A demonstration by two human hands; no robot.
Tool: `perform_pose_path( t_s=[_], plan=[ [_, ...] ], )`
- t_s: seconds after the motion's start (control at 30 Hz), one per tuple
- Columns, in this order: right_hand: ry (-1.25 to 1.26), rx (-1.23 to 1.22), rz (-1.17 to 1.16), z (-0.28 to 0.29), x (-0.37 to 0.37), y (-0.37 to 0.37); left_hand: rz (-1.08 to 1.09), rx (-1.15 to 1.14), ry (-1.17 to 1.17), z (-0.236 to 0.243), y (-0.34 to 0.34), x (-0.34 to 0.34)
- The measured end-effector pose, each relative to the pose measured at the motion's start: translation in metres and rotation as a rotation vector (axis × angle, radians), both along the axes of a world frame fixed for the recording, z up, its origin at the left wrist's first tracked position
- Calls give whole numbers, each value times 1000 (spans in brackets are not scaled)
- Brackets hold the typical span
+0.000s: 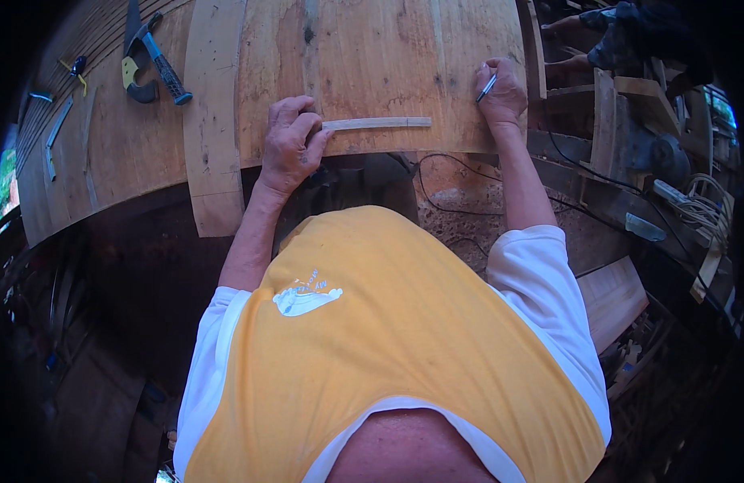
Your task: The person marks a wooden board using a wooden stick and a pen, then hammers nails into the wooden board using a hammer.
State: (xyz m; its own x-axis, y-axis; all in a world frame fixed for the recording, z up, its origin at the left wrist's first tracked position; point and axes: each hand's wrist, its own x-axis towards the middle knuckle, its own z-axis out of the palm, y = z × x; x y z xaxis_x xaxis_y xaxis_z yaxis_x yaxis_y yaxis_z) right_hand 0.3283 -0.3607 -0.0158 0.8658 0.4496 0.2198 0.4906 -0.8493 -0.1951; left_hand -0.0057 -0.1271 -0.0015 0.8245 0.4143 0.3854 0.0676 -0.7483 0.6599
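So the left hand (291, 143) is pinching the left end of a thin, pale wooden strip (380, 123), which lies near the close edge of a broad brown wooden panel (380, 64). Right hand (507, 98) is curled round a slim silver-and-blue pen (486, 87), past the strip's free end; can't tell if its tip touches wood. Imo, keep the strip flat, pinch lightly so it won't skew, and hold the pen at a steady angle. Farther off to the left: a blue-and-black-handled hammer (167, 68).
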Motion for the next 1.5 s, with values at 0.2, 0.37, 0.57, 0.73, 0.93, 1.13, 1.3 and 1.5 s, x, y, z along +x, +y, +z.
perform_pose_path(
  t_s=[0.2,0.37,0.57,0.73,0.93,1.13,1.3,1.5],
  plan=[
    [-2,42,32,0,0,0,-1,17,12,2,0,1],
    [-1,33,25,1,-1,0,-9,13,7,1,0,0],
    [3,36,24,1,-1,0,-14,29,-9,-4,2,-1],
    [-21,41,48,3,-2,-2,34,-66,-30,-3,1,-1],
    [-22,47,67,4,-3,-1,43,-49,-10,1,-1,1],
    [-19,-2,41,3,-2,0,32,-1,7,-2,-1,3],
    [-43,10,57,2,-2,-1,73,-5,-6,-6,0,7],
    [-41,23,63,3,-3,0,96,-3,-3,-9,1,9]
  ],
)
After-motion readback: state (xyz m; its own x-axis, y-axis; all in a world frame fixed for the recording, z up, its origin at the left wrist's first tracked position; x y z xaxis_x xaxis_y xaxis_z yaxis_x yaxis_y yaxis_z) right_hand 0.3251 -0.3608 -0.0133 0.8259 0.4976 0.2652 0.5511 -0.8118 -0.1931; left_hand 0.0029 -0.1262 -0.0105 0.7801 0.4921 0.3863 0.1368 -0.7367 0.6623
